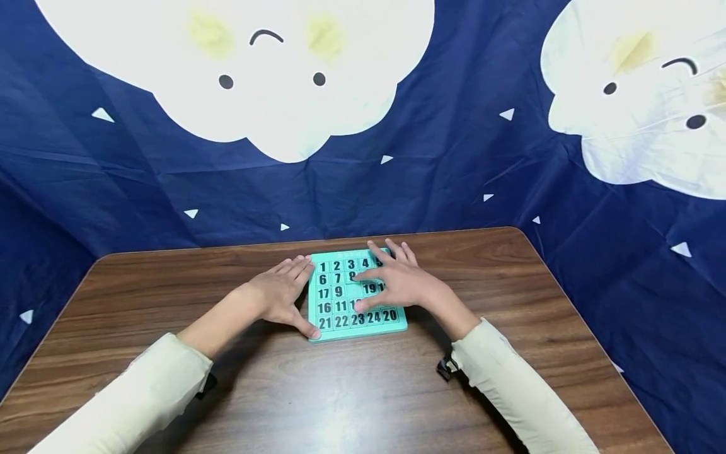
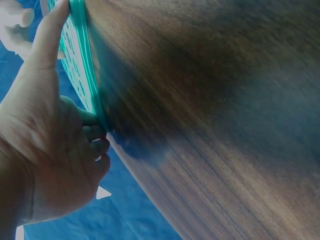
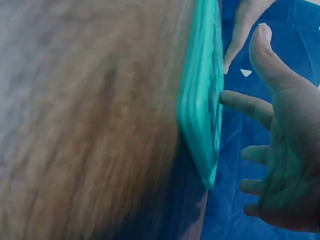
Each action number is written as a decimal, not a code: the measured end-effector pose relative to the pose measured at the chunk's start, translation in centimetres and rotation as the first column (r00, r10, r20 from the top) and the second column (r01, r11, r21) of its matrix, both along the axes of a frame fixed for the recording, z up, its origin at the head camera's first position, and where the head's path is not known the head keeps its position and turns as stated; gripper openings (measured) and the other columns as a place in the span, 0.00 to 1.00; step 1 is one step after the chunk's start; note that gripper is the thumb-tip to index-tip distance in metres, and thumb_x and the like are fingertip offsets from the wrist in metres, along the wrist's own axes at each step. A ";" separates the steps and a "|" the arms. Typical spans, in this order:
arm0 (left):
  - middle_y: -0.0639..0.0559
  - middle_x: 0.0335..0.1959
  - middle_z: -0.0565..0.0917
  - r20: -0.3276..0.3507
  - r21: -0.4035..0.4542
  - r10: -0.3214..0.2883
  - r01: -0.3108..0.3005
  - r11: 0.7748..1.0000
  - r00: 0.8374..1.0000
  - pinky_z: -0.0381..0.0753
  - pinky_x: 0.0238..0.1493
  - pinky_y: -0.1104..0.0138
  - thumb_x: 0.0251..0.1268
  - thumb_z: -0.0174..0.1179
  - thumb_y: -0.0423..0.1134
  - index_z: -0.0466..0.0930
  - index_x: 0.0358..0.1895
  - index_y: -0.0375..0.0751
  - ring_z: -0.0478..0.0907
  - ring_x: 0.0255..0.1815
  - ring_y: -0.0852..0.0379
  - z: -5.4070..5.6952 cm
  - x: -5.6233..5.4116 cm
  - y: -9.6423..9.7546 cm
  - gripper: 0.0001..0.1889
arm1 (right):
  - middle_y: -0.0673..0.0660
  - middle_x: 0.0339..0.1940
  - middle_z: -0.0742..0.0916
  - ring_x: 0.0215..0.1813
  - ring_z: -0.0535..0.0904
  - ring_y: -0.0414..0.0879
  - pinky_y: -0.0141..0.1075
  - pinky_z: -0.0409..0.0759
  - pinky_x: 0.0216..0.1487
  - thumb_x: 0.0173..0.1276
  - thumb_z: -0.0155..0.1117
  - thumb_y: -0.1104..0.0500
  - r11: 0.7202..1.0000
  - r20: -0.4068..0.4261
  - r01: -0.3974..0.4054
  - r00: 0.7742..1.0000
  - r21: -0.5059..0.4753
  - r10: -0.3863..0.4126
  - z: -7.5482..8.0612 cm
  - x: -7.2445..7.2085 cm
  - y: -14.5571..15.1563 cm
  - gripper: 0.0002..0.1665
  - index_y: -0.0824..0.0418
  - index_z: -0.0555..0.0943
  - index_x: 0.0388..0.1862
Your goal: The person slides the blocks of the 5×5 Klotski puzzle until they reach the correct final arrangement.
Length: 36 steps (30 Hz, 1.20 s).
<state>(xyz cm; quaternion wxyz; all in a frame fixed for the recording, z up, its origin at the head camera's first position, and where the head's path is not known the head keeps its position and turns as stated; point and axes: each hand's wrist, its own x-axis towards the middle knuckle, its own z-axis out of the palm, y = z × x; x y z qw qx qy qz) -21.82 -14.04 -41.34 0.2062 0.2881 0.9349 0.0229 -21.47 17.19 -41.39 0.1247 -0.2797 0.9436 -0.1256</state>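
- One turquoise number board lies flat near the far edge of a brown wooden table, as seen from the head, between the left hand and the right hand.
- In that view the left hand grips the board's left side, thumb at the near corner and fingers at the far one.
- The right hand is spread over the board's right part, holding nothing; its index finger reaches to the tile marked 8 and covers part of it.
- The top row reads 1, 2, 3, 4, 5, the last partly covered; the bottom row reads 21, 22, 23, 24, 20.
- Pale sleeves cover both forearms, and blue cloth with white clouds hangs behind.
- From the left wrist, the board shows at a steep slant, the left fingertips bent against its corner.
- From the right wrist, the index fingertip touches the board's face, while the thumb and other fingers are apart from it.
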 end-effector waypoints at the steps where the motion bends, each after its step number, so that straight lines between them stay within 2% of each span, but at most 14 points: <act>1: 0.30 0.96 0.43 0.001 -0.003 0.002 -0.002 1.000 1.000 0.43 0.98 0.40 0.51 0.70 0.88 0.41 0.93 0.28 0.41 0.98 0.32 -0.1 -0.1 -0.1 0.84 | 0.59 0.99 0.49 0.98 0.35 0.71 0.75 0.32 0.94 0.69 0.71 0.18 1.000 0.003 0.005 1.000 -0.006 -0.005 0.1 0.0 0.1 0.44 0.33 0.84 0.79; 7: 0.29 0.96 0.43 -0.006 -0.002 -0.003 0.003 1.000 1.000 0.43 0.98 0.39 0.50 0.71 0.88 0.41 0.93 0.28 0.41 0.98 0.31 0.0 -0.1 -0.1 0.84 | 0.62 0.99 0.51 0.98 0.35 0.71 0.75 0.30 0.94 0.69 0.75 0.23 0.997 0.022 0.006 1.000 -0.077 -0.005 0.7 1.4 2.5 0.41 0.38 0.86 0.76; 14: 0.29 0.96 0.43 -0.009 -0.007 -0.005 0.005 1.000 1.000 0.43 0.98 0.40 0.50 0.71 0.88 0.41 0.93 0.27 0.41 0.98 0.32 0.1 0.0 0.0 0.84 | 0.65 0.98 0.54 0.97 0.38 0.74 0.77 0.33 0.93 0.67 0.79 0.27 0.994 0.024 0.019 1.000 -0.110 -0.017 0.6 2.9 5.0 0.39 0.39 0.89 0.73; 26: 0.30 0.96 0.42 -0.003 -0.013 -0.003 0.003 1.000 1.000 0.42 0.99 0.41 0.51 0.70 0.88 0.40 0.93 0.28 0.40 0.98 0.33 0.1 -0.2 0.0 0.84 | 0.65 0.97 0.56 0.97 0.40 0.75 0.78 0.34 0.92 0.67 0.79 0.27 0.991 0.038 0.024 0.999 -0.133 -0.019 0.1 3.4 5.3 0.39 0.40 0.89 0.73; 36: 0.29 0.96 0.43 -0.009 -0.001 -0.008 0.008 1.000 1.000 0.43 0.99 0.41 0.50 0.71 0.88 0.41 0.93 0.27 0.41 0.98 0.32 -0.1 -0.2 -0.1 0.84 | 0.65 0.97 0.57 0.96 0.41 0.75 0.78 0.34 0.92 0.67 0.79 0.26 0.988 0.030 0.080 0.997 -0.130 -0.077 -0.3 3.4 6.2 0.42 0.41 0.88 0.75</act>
